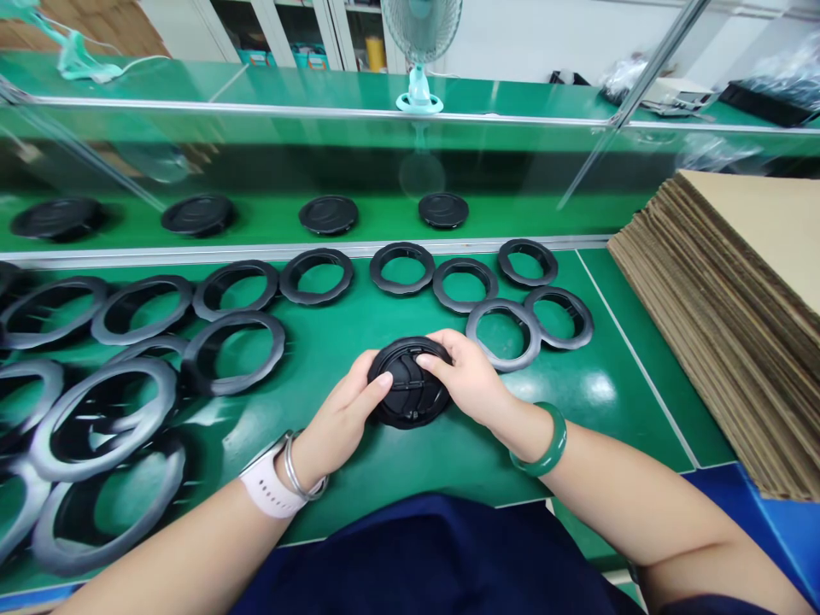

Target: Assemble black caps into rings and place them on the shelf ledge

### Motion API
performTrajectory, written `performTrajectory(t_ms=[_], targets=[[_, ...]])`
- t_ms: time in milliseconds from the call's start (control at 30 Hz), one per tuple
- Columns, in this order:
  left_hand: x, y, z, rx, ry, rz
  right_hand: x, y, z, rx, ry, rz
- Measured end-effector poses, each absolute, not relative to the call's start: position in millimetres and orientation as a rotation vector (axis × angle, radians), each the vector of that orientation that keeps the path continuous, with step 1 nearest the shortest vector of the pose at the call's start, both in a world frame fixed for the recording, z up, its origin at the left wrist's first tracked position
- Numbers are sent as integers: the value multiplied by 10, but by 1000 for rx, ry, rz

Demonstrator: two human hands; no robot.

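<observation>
A round black plastic disc with ribs and a ring around it (pixel 408 386) sits on the green table (pixel 448 453) in front of me. My left hand (pixel 339 418) grips its left side, thumb on top. On the disc's right and upper edge, my right hand (pixel 471 376) has its fingers curled over the rim. Both hands are closed on the disc. Several loose black rings (pixel 234 350) lie spread on the table to the left and behind.
More black rings (pixel 506 329) lie just right of the disc. Finished black discs (pixel 328 213) rest on the green conveyor behind a metal rail. A tall stack of flat cardboard sheets (pixel 736 299) fills the right side. A small fan (pixel 419 51) stands at the back.
</observation>
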State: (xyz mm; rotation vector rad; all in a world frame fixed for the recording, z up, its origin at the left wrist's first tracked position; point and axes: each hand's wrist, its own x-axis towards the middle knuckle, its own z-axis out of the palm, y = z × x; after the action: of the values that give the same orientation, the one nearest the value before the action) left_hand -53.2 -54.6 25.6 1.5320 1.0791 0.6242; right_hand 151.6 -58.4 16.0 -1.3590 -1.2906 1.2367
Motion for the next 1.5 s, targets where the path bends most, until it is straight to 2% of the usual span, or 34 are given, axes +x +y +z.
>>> performTrajectory(t_ms=[267, 533, 900, 1100, 1233, 1400, 1500], targets=[[-502, -542, 279, 1570, 1117, 604, 1488, -565, 160, -1452, -1264, 1188], [-499, -515, 287, 1572, 1175, 585, 1559, -596, 285, -1300, -1387, 1423], [-466, -519, 264, 1642, 1257, 545, 1484, -661, 312, -1476, -1539, 1207], [-453, -513, 255, 1625, 1246, 567, 1520, -624, 302, -1491, -1522, 1198], [-468, -492, 261, 1583, 1209, 588, 1565, -602, 299, -1356, -1401, 1342], [-489, -468, 307, 1362, 1114, 675, 1638, -505, 475, -1187, -999, 1837], [-490, -467, 314, 1124, 1045, 741, 1850, -191, 698, -1272, -1079, 1734]])
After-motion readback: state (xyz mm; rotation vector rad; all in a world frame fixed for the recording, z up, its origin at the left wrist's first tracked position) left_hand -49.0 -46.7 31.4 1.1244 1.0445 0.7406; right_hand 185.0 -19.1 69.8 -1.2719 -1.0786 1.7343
